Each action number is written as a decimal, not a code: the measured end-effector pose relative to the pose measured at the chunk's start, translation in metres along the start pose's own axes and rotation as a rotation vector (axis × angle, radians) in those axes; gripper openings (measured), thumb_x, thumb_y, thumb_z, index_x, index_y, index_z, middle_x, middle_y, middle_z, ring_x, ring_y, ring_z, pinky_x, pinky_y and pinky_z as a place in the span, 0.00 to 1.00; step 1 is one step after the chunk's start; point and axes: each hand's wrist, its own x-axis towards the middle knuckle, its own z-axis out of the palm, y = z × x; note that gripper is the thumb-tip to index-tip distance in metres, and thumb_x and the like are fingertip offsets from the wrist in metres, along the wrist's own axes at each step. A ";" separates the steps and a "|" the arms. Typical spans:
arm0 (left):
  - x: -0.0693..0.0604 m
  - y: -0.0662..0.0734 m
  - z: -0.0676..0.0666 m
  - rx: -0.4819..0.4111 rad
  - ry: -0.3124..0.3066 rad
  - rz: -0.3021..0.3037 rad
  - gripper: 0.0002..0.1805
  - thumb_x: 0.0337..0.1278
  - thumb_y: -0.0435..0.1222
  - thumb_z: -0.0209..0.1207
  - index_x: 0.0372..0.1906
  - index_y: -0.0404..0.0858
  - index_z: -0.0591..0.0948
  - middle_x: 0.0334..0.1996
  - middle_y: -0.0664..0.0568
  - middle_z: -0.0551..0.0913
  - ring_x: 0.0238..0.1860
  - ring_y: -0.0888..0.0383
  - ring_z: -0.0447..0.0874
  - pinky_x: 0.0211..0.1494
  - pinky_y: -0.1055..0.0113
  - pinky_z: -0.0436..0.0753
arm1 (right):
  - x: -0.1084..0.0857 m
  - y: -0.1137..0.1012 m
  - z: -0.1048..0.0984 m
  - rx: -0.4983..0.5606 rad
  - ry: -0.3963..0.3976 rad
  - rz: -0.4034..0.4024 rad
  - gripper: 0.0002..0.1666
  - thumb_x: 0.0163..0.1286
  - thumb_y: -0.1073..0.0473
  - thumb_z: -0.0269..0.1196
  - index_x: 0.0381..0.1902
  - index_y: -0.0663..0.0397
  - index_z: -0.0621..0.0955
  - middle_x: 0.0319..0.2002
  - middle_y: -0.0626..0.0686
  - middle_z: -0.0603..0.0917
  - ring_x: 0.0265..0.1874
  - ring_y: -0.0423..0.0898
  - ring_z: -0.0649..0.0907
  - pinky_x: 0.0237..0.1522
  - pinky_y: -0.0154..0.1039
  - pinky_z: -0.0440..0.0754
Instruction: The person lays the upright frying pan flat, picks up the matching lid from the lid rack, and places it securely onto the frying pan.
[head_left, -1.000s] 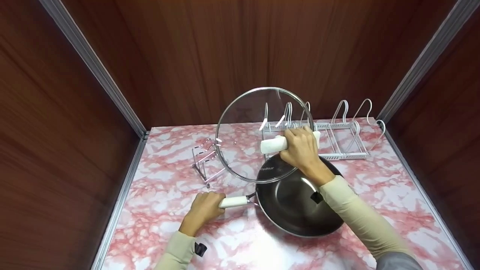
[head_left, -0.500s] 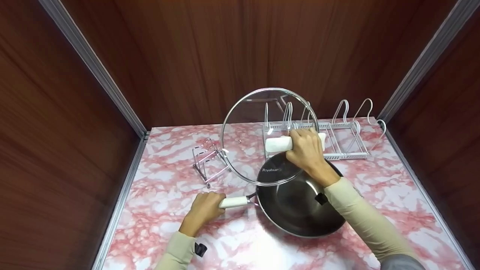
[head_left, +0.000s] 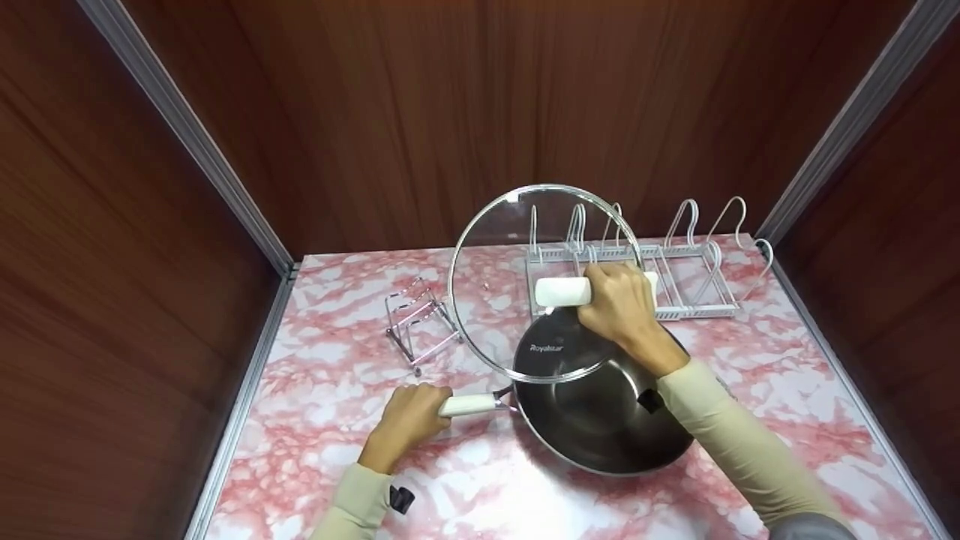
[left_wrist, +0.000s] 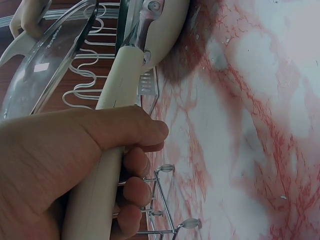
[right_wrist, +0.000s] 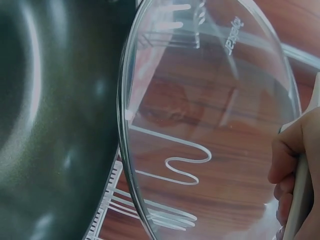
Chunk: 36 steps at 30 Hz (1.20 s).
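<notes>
A dark, deep frying pan (head_left: 600, 427) stands on the table, its pale handle (head_left: 466, 405) pointing left. My left hand (head_left: 412, 414) grips that handle; in the left wrist view the thumb and fingers (left_wrist: 137, 191) wrap around it. Above the pan's far side, my right hand (head_left: 619, 300) holds a round glass lid (head_left: 495, 285) by its white grip (head_left: 562, 292). The lid is raised and tilted, with the pan's brand lettering showing through the glass. In the right wrist view the lid's rim (right_wrist: 121, 100) overlaps the pan's edge; whether they touch I cannot tell.
Behind the pan a white wire rack (head_left: 705, 309) with tall looped dividers stands near the back wall. To the left is a small chrome rack (head_left: 424, 330). Wooden panels (head_left: 465, 112) enclose the table (head_left: 315, 442) at the back and sides.
My right hand has carried the lid a little to the right and slightly nearer, and its tilt has shifted. My left hand and the pan have stayed almost still.
</notes>
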 end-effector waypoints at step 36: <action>-0.001 0.001 0.001 -0.011 0.009 -0.006 0.13 0.40 0.35 0.74 0.24 0.45 0.78 0.17 0.57 0.76 0.19 0.55 0.71 0.22 0.58 0.66 | -0.022 0.007 -0.024 -0.020 -0.131 0.185 0.09 0.40 0.66 0.63 0.25 0.56 0.81 0.19 0.58 0.85 0.21 0.63 0.82 0.23 0.56 0.77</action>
